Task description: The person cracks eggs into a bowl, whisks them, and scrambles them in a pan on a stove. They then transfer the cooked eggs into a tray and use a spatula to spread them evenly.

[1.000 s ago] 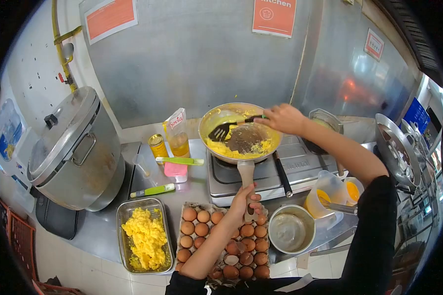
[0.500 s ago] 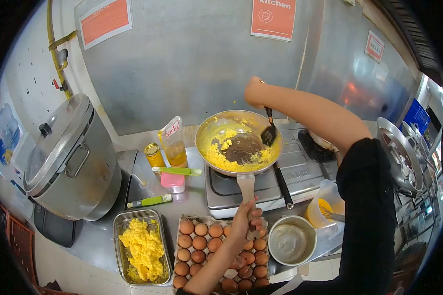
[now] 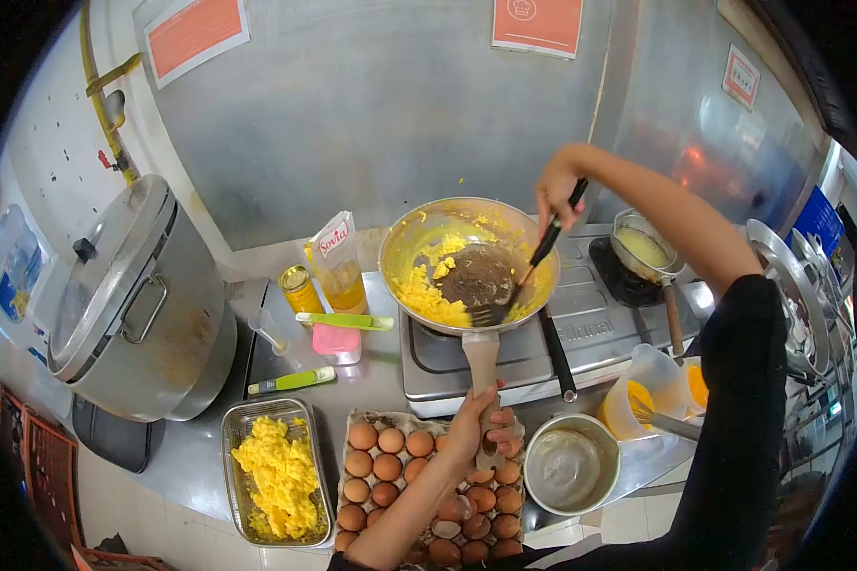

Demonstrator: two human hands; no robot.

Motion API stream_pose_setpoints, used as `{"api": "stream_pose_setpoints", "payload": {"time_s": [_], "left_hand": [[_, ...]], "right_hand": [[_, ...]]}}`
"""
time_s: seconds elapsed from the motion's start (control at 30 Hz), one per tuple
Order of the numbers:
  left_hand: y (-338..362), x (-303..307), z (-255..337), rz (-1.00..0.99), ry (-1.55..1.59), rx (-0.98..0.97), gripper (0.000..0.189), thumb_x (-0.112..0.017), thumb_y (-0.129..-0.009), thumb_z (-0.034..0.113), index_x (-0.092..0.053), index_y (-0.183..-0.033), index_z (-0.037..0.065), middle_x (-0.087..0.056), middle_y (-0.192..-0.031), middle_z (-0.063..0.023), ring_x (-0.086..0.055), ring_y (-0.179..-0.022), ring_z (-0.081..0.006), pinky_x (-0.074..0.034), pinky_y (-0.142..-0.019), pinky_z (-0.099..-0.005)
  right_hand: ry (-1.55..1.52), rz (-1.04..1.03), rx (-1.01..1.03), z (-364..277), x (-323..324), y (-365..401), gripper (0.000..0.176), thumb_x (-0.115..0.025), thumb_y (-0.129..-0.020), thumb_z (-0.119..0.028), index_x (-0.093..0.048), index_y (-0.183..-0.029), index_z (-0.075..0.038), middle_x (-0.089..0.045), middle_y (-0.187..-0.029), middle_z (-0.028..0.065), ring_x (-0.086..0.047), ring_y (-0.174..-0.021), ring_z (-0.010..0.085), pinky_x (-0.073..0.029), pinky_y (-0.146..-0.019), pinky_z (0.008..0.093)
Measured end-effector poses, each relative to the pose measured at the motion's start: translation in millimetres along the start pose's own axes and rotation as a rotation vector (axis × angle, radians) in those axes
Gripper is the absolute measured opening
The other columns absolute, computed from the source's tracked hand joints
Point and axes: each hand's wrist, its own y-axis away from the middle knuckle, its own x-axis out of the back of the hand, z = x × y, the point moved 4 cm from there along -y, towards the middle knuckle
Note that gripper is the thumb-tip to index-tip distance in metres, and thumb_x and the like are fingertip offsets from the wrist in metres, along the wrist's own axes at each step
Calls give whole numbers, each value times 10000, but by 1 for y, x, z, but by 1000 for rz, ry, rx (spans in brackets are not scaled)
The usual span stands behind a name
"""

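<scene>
My left hand (image 3: 479, 423) is wrapped round the grey handle of a frying pan (image 3: 402, 249) that sits on the left burner. In the pan, yellow scrambled eggs (image 3: 427, 297) lie mostly along the left and near side, and a browned patch of the base shows in the middle. My right hand (image 3: 560, 195) grips the black handle of a slotted spatula (image 3: 493, 312). The spatula's dark blade rests among the eggs at the pan's near edge, slightly blurred. Below my left forearm is a tray of brown eggs (image 3: 387, 466).
A metal tray of scrambled eggs (image 3: 324, 476) stands left of the eggs. An empty-looking pot (image 3: 612, 476) and a plastic jug (image 3: 652, 366) with a whisk are at right. A small saucepan (image 3: 674, 314) sits on the other burner. A large lidded pot (image 3: 195, 333) stands far left.
My right hand has moved right and turned, and the spatula blade has swept from the pan's right side to its near edge. My left hand keeps its hold on the pan handle.
</scene>
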Motion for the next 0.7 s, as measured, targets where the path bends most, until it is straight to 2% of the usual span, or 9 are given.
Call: {"api": "stream_pose_setpoints", "payload": {"time_s": [0.1,0.13,0.27,0.37,0.43,0.53,0.57,0.63,0.7], "left_hand": [[1,0,1,44,-70,9,284,-431,-824,325,-361,-1047,163,-326,-584,41,-298,-424,-60,-300,-407,-219],[2,3,2,53,-75,8,284,-431,-824,325,-361,-1047,163,-326,-584,41,-298,-424,-60,-300,-407,-219],[5,5,4,38,-93,13,279,-421,-830,321,-362,-1050,160,-323,-577,43,-288,-424,-57,-299,-411,-215],[6,4,6,65,-125,-1,276,-414,-834,318,-363,-1053,157,-322,-576,45,-283,-424,-55,-297,-410,-213],[6,4,4,82,-121,-5,275,-411,-836,315,-365,-1055,157,-322,-577,46,-281,-425,-54,-296,-408,-213],[5,6,4,69,-111,-22,273,-415,-835,311,-368,-1055,155,-324,-578,46,-285,-424,-54,-293,-401,-213],[4,7,5,43,-122,-34,282,-433,-826,319,-360,-1044,154,-329,-575,45,-291,-417,-59,-300,-402,-218],[4,9,6,22,-136,-53,294,-451,-817,327,-352,-1033,153,-333,-573,44,-298,-410,-64,-307,-404,-224],[4,8,4,21,-91,-34,297,-453,-816,328,-355,-1036,155,-332,-568,48,-297,-403,-62,-305,-402,-217]], "right_hand": [[-47,108,63,-11,-1,-16,431,-577,-679,-29,-534,-1085,-167,-488,-610,-34,-396,-443,65,-329,-414,208],[-24,74,104,-13,1,-23,452,-560,-699,-54,-502,-1118,-210,-512,-665,-14,-407,-459,73,-336,-415,224],[-124,87,177,-19,-11,-34,434,-545,-712,-61,-499,-1120,-201,-501,-663,-19,-382,-442,57,-317,-395,221],[-232,159,215,-26,-29,-32,467,-527,-730,-52,-435,-1176,-154,-446,-592,-35,-350,-418,33,-277,-343,182],[-444,37,356,-33,-45,-38,463,-478,-782,-91,-357,-1225,-156,-405,-606,-48,-324,-421,14,-258,-331,154],[-704,11,480,-30,-54,-43,395,-405,-835,-165,-338,-1224,-143,-356,-611,-55,-296,-422,-4,-232,-320,127],[-703,15,483,-25,-55,-42,395,-405,-835,-165,-338,-1224,-143,-356,-611,-55,-296,-422,-4,-232,-320,127],[-970,-61,553,-16,-51,-38,320,-354,-848,-217,-387,-1158,-144,-328,-617,-60,-259,-414,-7,-224,-305,127],[-918,25,540,-9,-44,-25,288,-332,-848,-242,-409,-1106,-139,-338,-613,-62,-267,-419,-20,-210,-281,114]]}}
